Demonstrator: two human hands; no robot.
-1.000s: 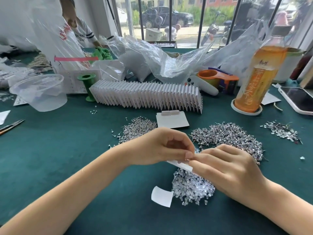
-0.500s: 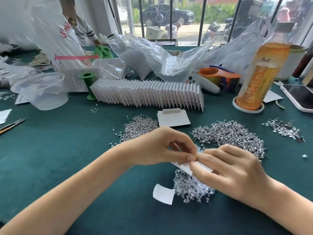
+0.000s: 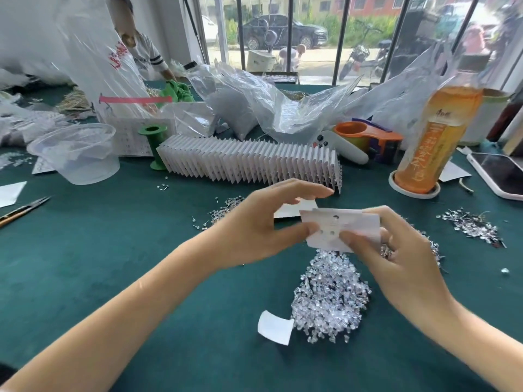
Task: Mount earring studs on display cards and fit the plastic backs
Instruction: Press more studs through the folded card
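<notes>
Fingers [image 3: 312,230] of both hands pinch display card [image 3: 343,229] — held above bench [image 3: 85,264].
Card appears unstudded (holes look bare); next — pick stud from pile [image 3: 329,295], seat it.

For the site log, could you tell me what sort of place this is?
Probably a small jewellery-packing workshop: a long row of carded earrings, loose stud piles on a green table, bagged stock.
</notes>
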